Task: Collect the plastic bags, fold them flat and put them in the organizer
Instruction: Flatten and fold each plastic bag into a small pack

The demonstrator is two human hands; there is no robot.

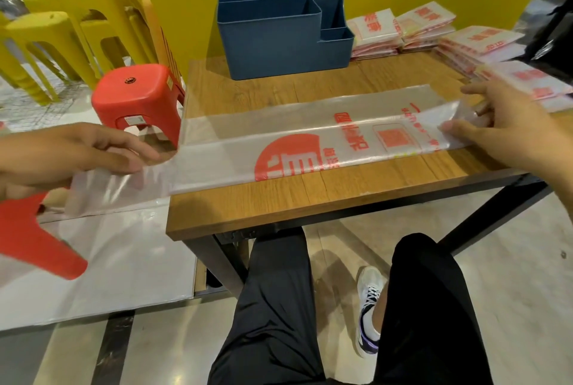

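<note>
Bright, even indoor light from overhead — soft sheen on the long clear plastic bag with red print [310, 142] and on the glossy pale floor [511, 276], which carries a blurred shadow under the wooden bench [279, 198]. Wide-angle bending curves the bench edges. The left hand [74, 152] is slightly smeared — the picture softens toward the corners.
</note>
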